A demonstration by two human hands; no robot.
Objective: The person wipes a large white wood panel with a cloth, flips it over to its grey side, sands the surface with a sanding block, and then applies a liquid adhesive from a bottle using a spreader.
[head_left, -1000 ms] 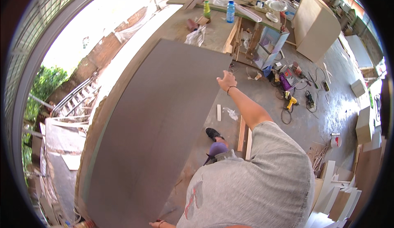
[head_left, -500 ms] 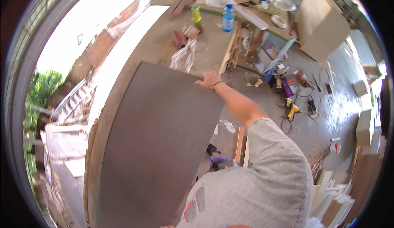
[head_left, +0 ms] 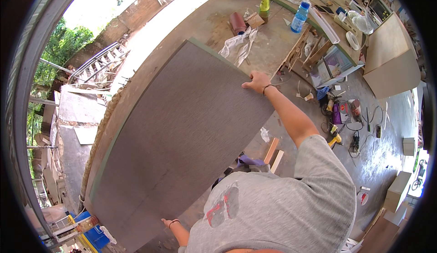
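A large grey panel [head_left: 182, 130] with a thin green edge lies tilted across a long wooden workbench [head_left: 214, 20]. My right hand [head_left: 256, 81] grips the panel's far right edge, fingers curled over the top; a thin band is on that wrist. My left hand [head_left: 170, 223] holds the panel's near lower edge, also with a band on the wrist. My grey T-shirt fills the lower right of the view.
On the bench beyond the panel lie a white rag [head_left: 236, 43], a brown roll [head_left: 236, 23], a green bottle [head_left: 264, 2] and a blue bottle [head_left: 299, 18]. Power tools and cables [head_left: 341, 112] litter the floor on the right. A wooden board [head_left: 391, 57] leans further right.
The panel has swung down and nearer, now filling the middle of the view. My right hand has stayed on its far edge. My left hand has come into view at the lower edge.
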